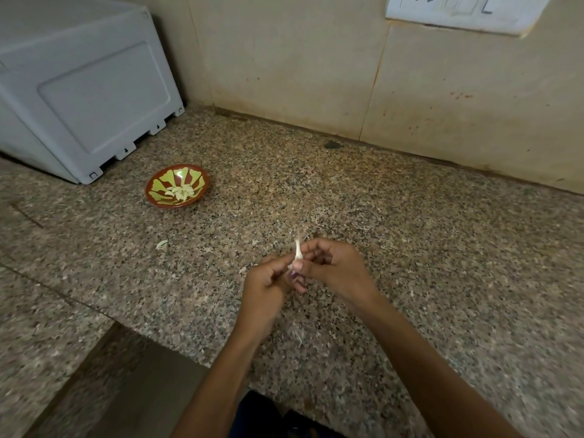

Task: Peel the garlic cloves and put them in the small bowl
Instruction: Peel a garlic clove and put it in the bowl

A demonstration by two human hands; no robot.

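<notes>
Above the speckled table, left hand and right hand each keep a pinching grip on one garlic clove; peeled cloves sit in the small bowl farther left.

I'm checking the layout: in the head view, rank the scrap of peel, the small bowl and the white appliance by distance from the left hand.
From the left hand:
1. Scrap of peel, on the counter, up and left.
2. Small bowl, farther back left, holding peeled cloves.
3. White appliance, back-left corner.
</notes>
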